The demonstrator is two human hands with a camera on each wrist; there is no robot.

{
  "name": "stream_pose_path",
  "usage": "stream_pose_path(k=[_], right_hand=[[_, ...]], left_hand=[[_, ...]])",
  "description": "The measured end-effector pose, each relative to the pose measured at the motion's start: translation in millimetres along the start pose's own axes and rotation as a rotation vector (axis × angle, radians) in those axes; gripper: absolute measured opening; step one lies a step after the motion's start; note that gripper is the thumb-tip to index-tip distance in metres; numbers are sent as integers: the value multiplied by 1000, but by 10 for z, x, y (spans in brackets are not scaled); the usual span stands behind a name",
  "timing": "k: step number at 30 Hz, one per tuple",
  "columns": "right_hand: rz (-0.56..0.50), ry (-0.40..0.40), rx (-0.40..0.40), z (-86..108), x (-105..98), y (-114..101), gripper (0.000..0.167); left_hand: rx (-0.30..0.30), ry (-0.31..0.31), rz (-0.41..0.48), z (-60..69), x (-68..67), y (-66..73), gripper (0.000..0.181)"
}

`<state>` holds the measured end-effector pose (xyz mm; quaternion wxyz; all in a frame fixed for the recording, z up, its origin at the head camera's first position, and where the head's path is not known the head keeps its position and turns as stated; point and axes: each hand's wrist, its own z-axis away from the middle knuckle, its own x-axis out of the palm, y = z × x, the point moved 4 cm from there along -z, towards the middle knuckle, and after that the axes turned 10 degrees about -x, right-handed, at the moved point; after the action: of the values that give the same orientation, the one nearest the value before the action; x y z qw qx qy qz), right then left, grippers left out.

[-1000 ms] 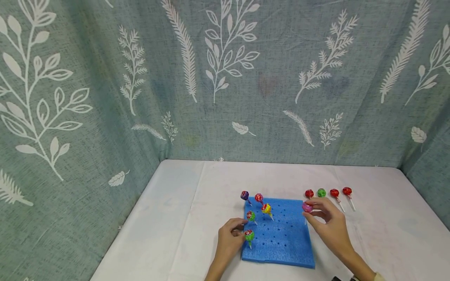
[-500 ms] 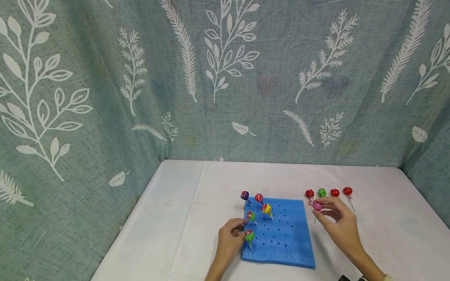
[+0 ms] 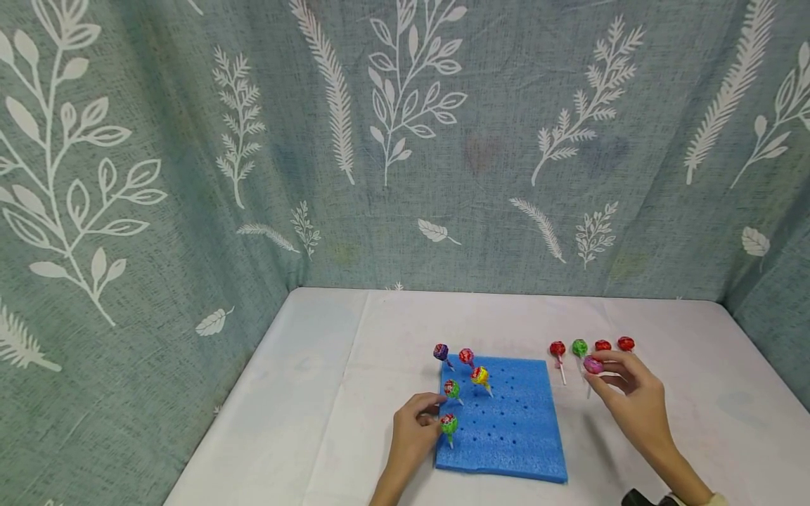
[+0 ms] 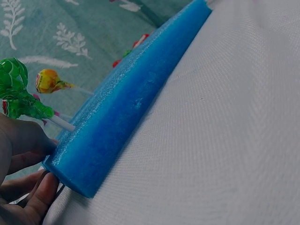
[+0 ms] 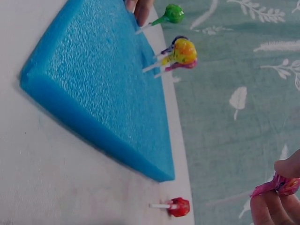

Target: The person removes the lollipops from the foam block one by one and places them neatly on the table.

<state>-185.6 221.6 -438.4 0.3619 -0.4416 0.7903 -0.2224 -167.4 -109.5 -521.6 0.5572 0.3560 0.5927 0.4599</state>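
— Holding what, and where?
— Pinching a pink lollipop [image 3: 593, 365], roughly upright, in the nearer right hand [image 3: 635, 397], beyond the right edge of the blue foam board [image 3: 538, 450].
— And opposite?
— Touching its left edge with the left hand [image 3: 411, 430]; gripping or not, impossible to tell.

A grey-green curtain [image 3: 468, 204] printed with white leaves hangs behind and along both sides of a white-covered table [image 3: 297, 393].
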Motion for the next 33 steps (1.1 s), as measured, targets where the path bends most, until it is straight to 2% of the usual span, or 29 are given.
stream_pose_path(k=[7,16,17,18,23,24,25,30,33], right_hand=[[54,17,62,4,-82,83,40],[48,39,53,-7,-161,201,36],[60,47,39,15,-159,331,37],[66,48,44,10,-166,335,36],[90,49,50,-35,-212,337,35],[83,45,62,-66,-230,226,34],[58,61,50,-69,-237,250,34],[8,87,2,-69,-270,457,34],[45,69,-2,-86,-304,563,34]], left_hand=[[12,-8,26,13,7,4,41],[9,-4,16,2,19,3,42],[3,-8,19,23,8,56,42],[5,-12,22,44,-1,106,41],[-3,-15,21,50,6,118,41],[2,-11,21,28,16,68,41],[1,-7,18,7,26,23,42],[7,0,22,-2,17,13,42],[-3,5,17,-9,9,16,42]])
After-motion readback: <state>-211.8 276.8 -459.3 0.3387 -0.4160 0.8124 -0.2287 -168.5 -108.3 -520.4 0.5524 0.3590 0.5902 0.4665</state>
